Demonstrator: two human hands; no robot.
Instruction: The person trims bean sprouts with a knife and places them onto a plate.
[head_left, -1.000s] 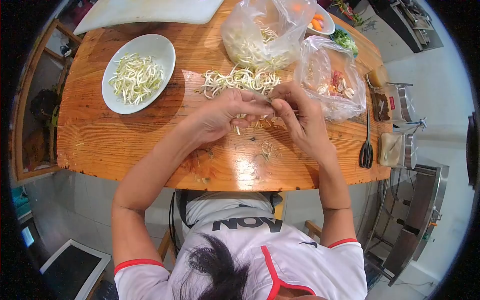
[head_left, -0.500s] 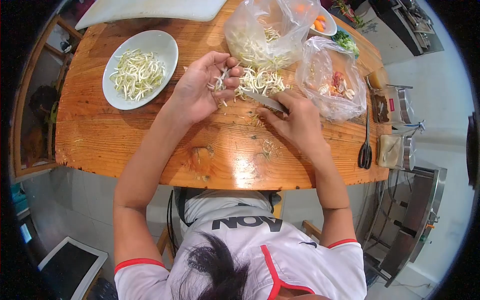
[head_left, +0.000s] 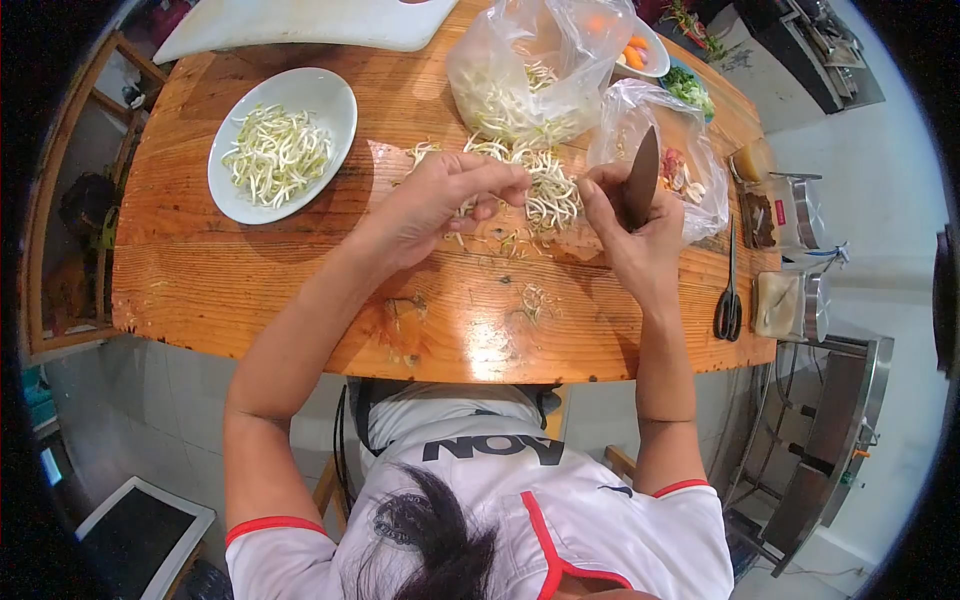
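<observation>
My left hand (head_left: 445, 200) is closed over the table, thumb and fingertips together, with pale bean sprouts partly visible under its curled fingers. My right hand (head_left: 645, 235) grips a small knife (head_left: 645, 175), its blade pointing up and away from me. Right thumb and forefinger come close together at the edge of the loose pile of bean sprouts (head_left: 550, 190); whether they pinch a sprout I cannot tell. The pile lies between my hands, in front of an open clear plastic bag (head_left: 500, 100) of sprouts. On the left, a white bowl (head_left: 228, 190) holds more sprouts.
Small trimmings (head_left: 535, 300) lie on the wooden table (head_left: 250, 290). A second plastic bag (head_left: 710, 150) with food inside is behind my right hand. Black-handled scissors (head_left: 729, 312) and lidded jars (head_left: 780, 305) are at the right. A white cutting board (head_left: 310, 25) lies at the back left.
My left hand has turned from palm up, fingers loosely curled, to a closed grip. My right hand has moved right, and the knife blade has swung from pointing left to upright.
</observation>
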